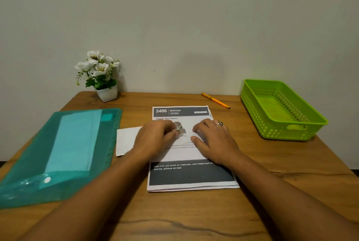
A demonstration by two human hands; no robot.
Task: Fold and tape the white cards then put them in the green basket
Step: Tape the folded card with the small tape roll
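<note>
A stack of printed sheets [191,177] lies at the table's middle, headed "3406 BEDROOM". A white card [127,140] lies beside it on the left, partly under my left wrist. My left hand [155,139] holds a small roll of clear tape [178,127] over the top sheet, fingers curled round it. My right hand [210,140], a ring on one finger, rests on the sheet with fingertips pressing down just right of the tape. The green basket [281,110] stands at the far right with nothing in it.
A teal plastic folder [58,155] with paper inside lies on the left of the wooden table [272,192]. A pot of white flowers [101,77] stands at the back by the wall. An orange pen [215,101] lies behind the sheets.
</note>
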